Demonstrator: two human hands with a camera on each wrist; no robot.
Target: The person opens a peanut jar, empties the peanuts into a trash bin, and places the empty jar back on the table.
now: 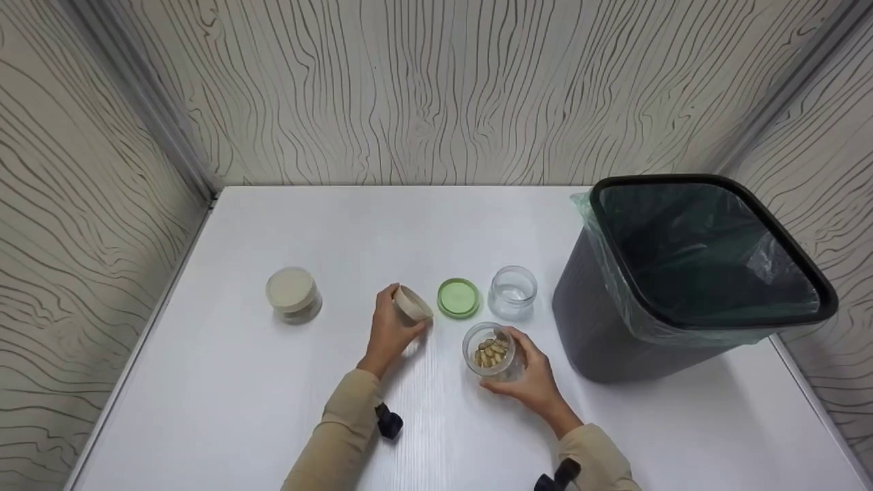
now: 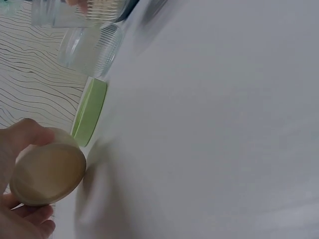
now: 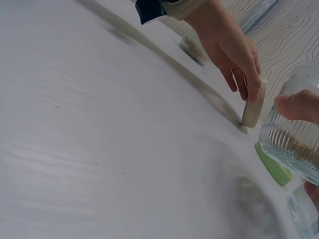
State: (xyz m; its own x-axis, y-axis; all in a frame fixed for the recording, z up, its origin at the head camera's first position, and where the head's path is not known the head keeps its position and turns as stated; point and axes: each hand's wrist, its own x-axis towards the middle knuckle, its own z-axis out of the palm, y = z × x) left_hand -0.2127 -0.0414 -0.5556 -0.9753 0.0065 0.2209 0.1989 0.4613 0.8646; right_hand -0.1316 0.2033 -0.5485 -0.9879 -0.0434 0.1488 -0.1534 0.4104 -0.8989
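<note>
At far left on the table [image 1: 225, 395] stands a squat clear glass jar with a beige round lid [image 1: 290, 289], apart from the rest. Next, the left hand [image 1: 389, 329] pinches a second beige disc-shaped lid [image 1: 414, 305] at its edge; the lid is tilted up, smooth and matt. Whether its lower edge touches the table cannot be told. Just right of it lies a pale-green round lid [image 1: 458, 298], flat, then an uncovered clear ribbed glass jar [image 1: 513, 294], upright. Nearer the person, the right hand [image 1: 533, 376] grips a clear ribbed jar of light-brown oval pieces [image 1: 508, 369] around its wall. Its open mouth leans slightly left, lying rightward and nearer the person from the held lid; the two are apart. At far right stands a grey tapered bin with black rim [image 1: 617, 273] and thin green liner.
</note>
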